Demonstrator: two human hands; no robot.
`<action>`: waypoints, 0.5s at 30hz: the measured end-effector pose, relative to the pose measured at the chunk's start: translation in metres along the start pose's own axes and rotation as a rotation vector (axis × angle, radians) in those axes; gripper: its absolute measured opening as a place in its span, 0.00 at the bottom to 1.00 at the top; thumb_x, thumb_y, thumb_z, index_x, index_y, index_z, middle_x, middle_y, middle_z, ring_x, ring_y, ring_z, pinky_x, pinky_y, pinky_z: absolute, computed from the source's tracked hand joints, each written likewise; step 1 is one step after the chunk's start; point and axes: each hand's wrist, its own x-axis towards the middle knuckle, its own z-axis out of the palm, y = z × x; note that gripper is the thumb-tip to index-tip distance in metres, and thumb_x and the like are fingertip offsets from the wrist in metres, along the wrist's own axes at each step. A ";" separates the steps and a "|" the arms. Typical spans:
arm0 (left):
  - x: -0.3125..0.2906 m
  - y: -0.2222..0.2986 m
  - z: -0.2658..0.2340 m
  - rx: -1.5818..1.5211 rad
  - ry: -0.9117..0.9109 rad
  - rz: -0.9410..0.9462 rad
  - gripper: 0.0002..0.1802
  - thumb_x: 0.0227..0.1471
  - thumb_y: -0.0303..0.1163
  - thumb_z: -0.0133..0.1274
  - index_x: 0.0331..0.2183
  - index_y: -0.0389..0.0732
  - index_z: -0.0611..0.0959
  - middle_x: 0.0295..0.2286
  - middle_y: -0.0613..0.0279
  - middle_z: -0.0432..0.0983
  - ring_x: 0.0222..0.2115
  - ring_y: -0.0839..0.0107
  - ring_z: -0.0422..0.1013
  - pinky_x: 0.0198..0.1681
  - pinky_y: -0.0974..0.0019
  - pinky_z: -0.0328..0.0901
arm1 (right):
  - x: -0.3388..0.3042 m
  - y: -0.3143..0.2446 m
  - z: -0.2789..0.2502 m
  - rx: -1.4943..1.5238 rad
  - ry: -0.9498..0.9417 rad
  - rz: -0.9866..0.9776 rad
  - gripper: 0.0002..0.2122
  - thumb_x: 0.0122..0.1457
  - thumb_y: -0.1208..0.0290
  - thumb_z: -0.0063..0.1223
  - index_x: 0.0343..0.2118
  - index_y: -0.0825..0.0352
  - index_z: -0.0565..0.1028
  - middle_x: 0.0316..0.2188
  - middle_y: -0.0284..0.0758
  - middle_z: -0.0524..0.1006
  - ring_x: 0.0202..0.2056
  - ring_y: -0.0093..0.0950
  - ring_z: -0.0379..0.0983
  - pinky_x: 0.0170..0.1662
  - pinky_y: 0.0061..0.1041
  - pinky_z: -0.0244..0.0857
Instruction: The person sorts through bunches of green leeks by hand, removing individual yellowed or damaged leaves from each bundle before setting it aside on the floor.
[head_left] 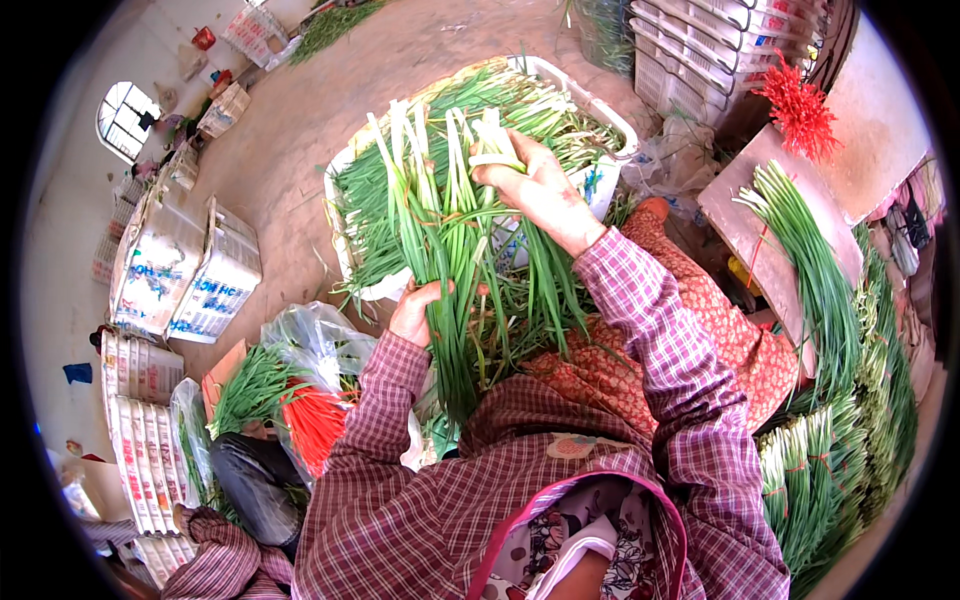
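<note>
Before me, my left hand (425,312) is closed around the leafy part of a loose bunch of garlic chives (430,225), white ends pointing up and away from me. At the bunch's upper right, my right hand (545,190) grips the pale ends of several garlic chive stalks (493,140) between thumb and fingers. Their green leaves hang down below that hand. Behind both hands stands a white plastic basket (628,130), heaped with more loose garlic chives (480,90). Some leaves lie across my lap.
To the right, a tied chive bundle (805,250) leans on a board (725,205), with red ties (800,105) above. More bundles (810,480) lie lower right. At left are red strips (315,425), crates (215,275) and another person's striped sleeve (225,560). Stacked crates (690,60) stand behind.
</note>
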 end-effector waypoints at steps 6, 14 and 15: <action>0.004 -0.003 -0.022 -0.121 0.030 -0.017 0.19 0.40 0.30 0.50 0.37 0.31 0.73 0.30 0.49 0.74 0.31 0.59 0.72 0.35 0.60 0.67 | 0.008 0.007 -0.013 0.031 0.080 -0.202 0.10 0.52 0.72 0.45 0.38 0.64 0.71 0.25 0.30 0.73 0.25 0.16 0.68 0.27 0.16 0.63; 0.000 0.006 -0.060 -0.156 -0.068 0.092 0.23 0.37 0.36 0.52 0.36 0.31 0.73 0.24 0.50 0.71 0.25 0.59 0.70 0.28 0.62 0.65 | -0.003 -0.034 -0.152 -0.297 0.701 -0.352 0.13 0.57 0.61 0.41 0.39 0.61 0.73 0.24 0.28 0.73 0.23 0.15 0.66 0.25 0.14 0.58; 0.001 0.006 -0.065 -0.171 -0.122 0.105 0.25 0.37 0.37 0.52 0.37 0.31 0.72 0.23 0.51 0.70 0.23 0.59 0.69 0.27 0.62 0.65 | -0.003 -0.033 -0.166 -0.268 0.761 -0.417 0.13 0.57 0.61 0.42 0.40 0.61 0.73 0.24 0.28 0.73 0.23 0.14 0.65 0.25 0.13 0.57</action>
